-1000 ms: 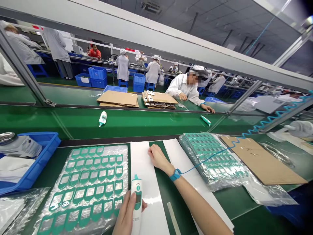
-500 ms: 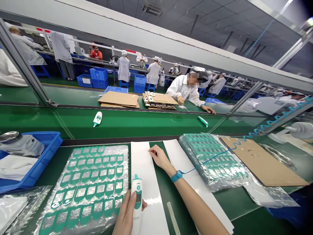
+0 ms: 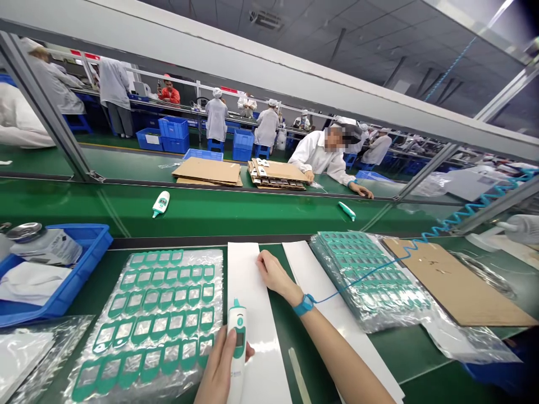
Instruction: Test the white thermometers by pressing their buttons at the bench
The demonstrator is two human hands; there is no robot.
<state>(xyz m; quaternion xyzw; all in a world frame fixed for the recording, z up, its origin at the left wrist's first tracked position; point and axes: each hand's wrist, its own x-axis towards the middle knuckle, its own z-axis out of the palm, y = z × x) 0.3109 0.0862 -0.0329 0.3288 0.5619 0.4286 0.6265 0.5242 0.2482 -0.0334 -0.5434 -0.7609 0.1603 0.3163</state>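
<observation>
My left hand (image 3: 221, 356) is wrapped round a white and green ear thermometer (image 3: 238, 348), held upright with its small screen and button facing me. My right hand (image 3: 273, 274) rests at the right edge of a long white strip (image 3: 244, 264), fingers curled together in a pinch. Whatever those fingertips hold, if anything, is too small to make out. A blue wrist strap (image 3: 305, 304) with a cord circles my right wrist. Left of the strip lies a plastic-covered sheet of green frame-shaped pieces (image 3: 162, 322).
A stack of similar green sheets (image 3: 357, 264) and cardboard (image 3: 458, 280) lie at right. A blue bin (image 3: 90, 247) stands left. Beyond, a green belt (image 3: 236, 210) carries two thermometers, one (image 3: 160, 203) left and one (image 3: 347, 211) right. A co-worker (image 3: 324, 151) leans over the far side.
Both thermometers on the belt have shifted a little to the left. My view has turned slightly. My left hand keeps its hold, and my right hand stays by the strip's edge.
</observation>
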